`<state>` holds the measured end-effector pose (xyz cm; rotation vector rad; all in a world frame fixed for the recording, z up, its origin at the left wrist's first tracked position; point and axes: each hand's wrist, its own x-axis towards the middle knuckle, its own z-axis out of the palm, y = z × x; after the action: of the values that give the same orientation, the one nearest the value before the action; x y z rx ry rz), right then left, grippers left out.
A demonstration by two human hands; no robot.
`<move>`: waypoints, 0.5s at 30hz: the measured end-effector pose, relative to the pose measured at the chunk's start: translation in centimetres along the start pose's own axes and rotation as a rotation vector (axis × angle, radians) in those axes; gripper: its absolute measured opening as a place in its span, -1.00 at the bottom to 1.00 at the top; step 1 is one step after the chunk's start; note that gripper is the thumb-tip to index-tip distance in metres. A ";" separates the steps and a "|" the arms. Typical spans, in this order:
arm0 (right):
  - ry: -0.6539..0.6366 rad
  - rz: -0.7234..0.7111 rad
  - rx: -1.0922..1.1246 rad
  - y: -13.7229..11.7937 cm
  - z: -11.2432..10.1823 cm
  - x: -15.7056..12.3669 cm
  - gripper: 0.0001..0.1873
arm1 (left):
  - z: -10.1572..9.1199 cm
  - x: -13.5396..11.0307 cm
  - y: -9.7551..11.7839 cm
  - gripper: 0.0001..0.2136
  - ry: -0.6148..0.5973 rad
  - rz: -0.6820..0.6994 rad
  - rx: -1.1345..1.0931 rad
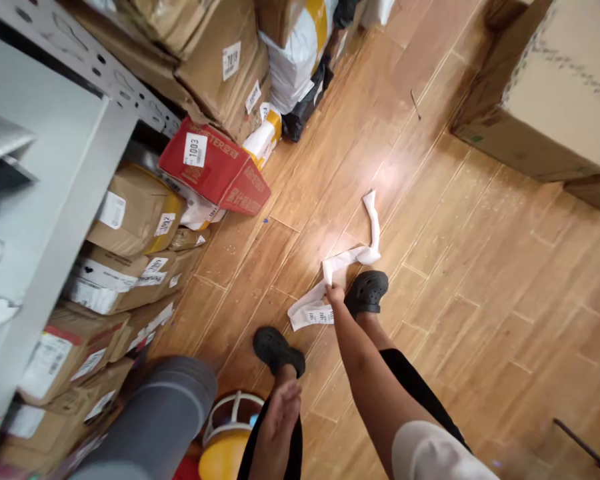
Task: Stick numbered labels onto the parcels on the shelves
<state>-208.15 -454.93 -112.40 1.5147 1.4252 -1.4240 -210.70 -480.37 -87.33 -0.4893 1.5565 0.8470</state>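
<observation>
I stand on a wooden floor (460, 280) in black clogs (367, 291). My right hand (335, 294) reaches down and pinches a long white strip of label paper (365, 253) that trails across the floor; printed numbers show on its near end (314, 315). My left hand (280, 417) hangs by my thigh with its fingers loosely extended and nothing in it.
A grey metal shelf (75, 173) stands at the left. Below and beside it lie several brown parcels (130, 213) with number labels and a red box (215, 167). A large cardboard box (555, 93) stands at the upper right. A yellow round object (225, 453) sits by my feet.
</observation>
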 end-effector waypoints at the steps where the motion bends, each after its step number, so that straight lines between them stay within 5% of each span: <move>1: 0.013 0.014 0.068 -0.4 -0.7 -1.4 -0.67 | 0.2 -0.2 0.8 -0.49 0.041 0.051 0.087; 4: 0.027 -0.012 0.281 -3.1 -4.9 -10.7 -0.62 | 3.1 -4.1 4.7 -0.43 0.263 0.240 0.433; 8: 0.013 -0.158 0.584 -7.8 -15.1 -31.8 -0.51 | 12.1 -16.0 13.6 -0.19 0.471 0.611 0.854; 11: -0.001 -0.312 0.783 -10.3 -25.6 -48.1 -0.47 | 20.7 -26.9 21.7 -0.26 0.363 0.753 1.047; 15: 0.089 -0.576 1.218 -10.7 -44.4 -68.3 -0.66 | 32.1 -41.4 31.8 -0.58 0.066 0.943 1.070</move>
<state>-194.66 -430.82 -34.98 1.8736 1.0625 -2.9425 -205.42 -442.45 -39.42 1.0653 2.0351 0.5159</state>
